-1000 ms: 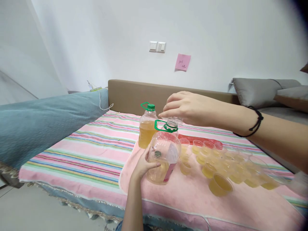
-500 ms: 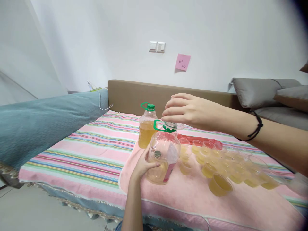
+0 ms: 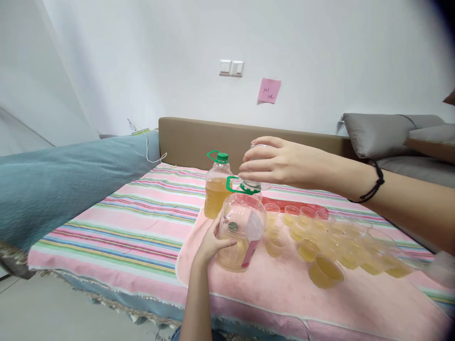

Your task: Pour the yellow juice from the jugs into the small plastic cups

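Note:
My left hand [image 3: 214,242] is wrapped round the side of a clear bottle [image 3: 239,213] with a green handle ring [image 3: 245,188] at its neck. Pale yellow liquid shows low in this bottle, which stands nearly upright. Over its mouth, my right hand [image 3: 265,161] curls its fingers round a clear plastic cup [image 3: 261,146], mostly hidden behind the fingers. Just behind stands a second bottle [image 3: 216,194] with a green cap, holding more of the yellow liquid. Right of the bottles, several clear cups [image 3: 325,272] of yellow liquid sit on a pink cloth [image 3: 249,300].
A red plastic item [image 3: 298,204] lies behind the cups. Striped fabric [image 3: 142,213] covers the bed, bounded by a brown headboard [image 3: 249,137] and a blue padded side [image 3: 71,170]. Grey cushions [image 3: 377,135] rest at the right. A pink note [image 3: 269,91] is on the wall.
Little differs. My right forearm has risen slightly, while both hands keep almost the same places at the bottle.

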{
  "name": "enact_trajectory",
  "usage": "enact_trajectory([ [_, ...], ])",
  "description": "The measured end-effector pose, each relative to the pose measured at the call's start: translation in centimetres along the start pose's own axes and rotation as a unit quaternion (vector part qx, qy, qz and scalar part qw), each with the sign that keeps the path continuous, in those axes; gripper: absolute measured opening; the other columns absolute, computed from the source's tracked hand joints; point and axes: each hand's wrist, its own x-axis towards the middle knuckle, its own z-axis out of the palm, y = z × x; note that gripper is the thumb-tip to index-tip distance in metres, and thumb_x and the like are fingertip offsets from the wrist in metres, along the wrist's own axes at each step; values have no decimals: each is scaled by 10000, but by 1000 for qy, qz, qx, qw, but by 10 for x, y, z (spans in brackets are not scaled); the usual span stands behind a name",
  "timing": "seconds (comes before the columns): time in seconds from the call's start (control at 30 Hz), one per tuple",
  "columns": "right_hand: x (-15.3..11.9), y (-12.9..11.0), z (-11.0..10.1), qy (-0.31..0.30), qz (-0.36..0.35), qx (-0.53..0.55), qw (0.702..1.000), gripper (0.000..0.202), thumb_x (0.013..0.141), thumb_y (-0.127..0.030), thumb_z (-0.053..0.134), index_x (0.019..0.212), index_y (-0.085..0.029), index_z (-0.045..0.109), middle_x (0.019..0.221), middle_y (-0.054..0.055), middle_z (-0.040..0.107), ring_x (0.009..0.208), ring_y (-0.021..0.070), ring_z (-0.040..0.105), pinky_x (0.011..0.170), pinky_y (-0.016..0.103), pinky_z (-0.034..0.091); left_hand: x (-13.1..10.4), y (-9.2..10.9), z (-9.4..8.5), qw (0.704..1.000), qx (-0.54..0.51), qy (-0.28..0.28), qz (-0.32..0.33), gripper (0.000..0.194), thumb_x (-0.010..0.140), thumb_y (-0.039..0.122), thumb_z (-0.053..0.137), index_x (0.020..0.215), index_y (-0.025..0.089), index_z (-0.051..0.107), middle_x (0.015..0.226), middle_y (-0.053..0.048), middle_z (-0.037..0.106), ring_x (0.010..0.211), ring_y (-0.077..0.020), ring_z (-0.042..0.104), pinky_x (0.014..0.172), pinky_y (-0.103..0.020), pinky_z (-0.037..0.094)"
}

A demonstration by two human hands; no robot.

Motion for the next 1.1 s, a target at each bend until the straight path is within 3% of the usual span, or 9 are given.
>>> enact_trajectory([
  [0.4,-3,1,3,14,3,4,1000,405,971,-83,402,1267,-286,591,1278,13,657,1244,183,525,1115,461,347,1,-3,-1,1000,3,0,17,738,515,285,897,1198,203,629,1290,-114,630,1307,-350,488,1107,-470,357],
  [0.87,-2,7,8,45,-9,51,998,416,1004,-114,290,1220,-218,629,1203,61,690,1181,193,538,1055,473,411,1,-3,0,1000,1,-1,7,747,517,282,896,1205,189,619,1319,-127,609,1304,-361,490,1110,-481,353],
  [1.1,-20,8,6,25,2,52,998,471,982,-75,270,1223,-254,633,1204,25,691,1195,193,542,1064,477,400,3,-2,-2,1000,-5,-13,4,743,500,326,898,1181,184,636,1289,-129,628,1308,-370,486,1103,-479,367],
])
